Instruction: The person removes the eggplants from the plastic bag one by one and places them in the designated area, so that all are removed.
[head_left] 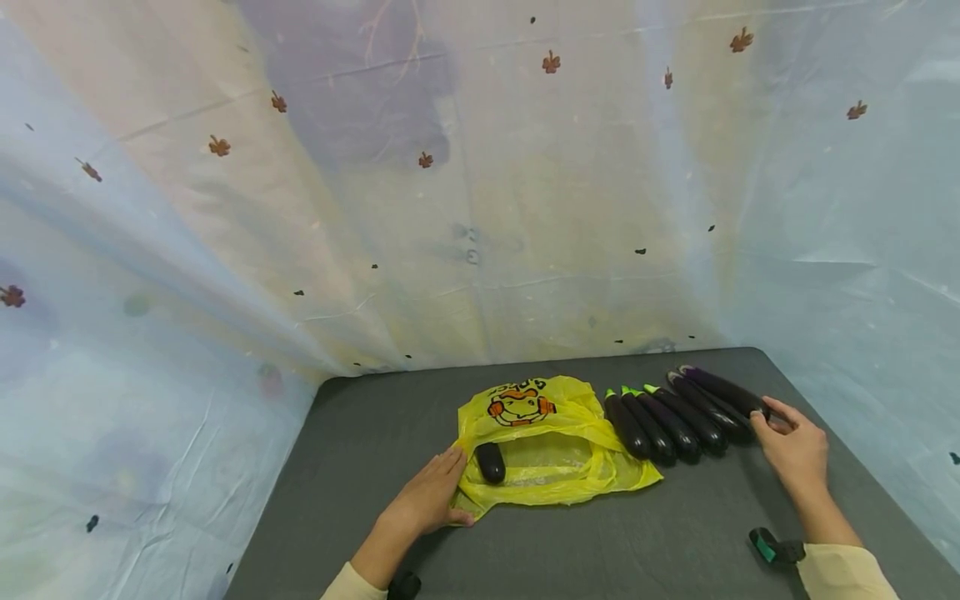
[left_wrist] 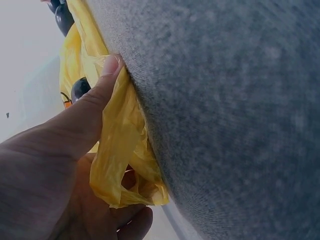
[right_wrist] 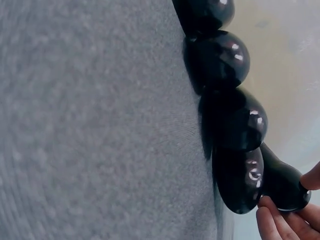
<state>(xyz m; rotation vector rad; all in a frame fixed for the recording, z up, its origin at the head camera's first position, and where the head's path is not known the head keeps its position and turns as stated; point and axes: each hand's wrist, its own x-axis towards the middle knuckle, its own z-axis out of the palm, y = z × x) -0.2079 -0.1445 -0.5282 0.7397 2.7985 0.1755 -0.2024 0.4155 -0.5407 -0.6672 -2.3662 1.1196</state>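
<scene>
A yellow plastic bag (head_left: 581, 408) with a printed cartoon lies on the table, its mouth facing me. Inside the opening shows the dark rounded end of one eggplant (head_left: 491, 463); the rest of it is hidden. My left hand (head_left: 427, 496) holds the left edge of the mouth, and its thumb (left_wrist: 102, 82) presses the yellow film from outside. To the right, my right hand (head_left: 798, 450) pinches the rounded end of the rightmost eggplant (head_left: 723, 390) between thumb and fingers. In the right wrist view that held eggplant (right_wrist: 285, 187) sits raised against its neighbour (right_wrist: 239, 180).
Several more eggplants (head_left: 667, 425) lie side by side, slanting, just right of the bag, some with green stem ends pointing away. The dark grey table (head_left: 360, 450) ends at a patterned plastic sheet (head_left: 525, 208) behind and on both sides.
</scene>
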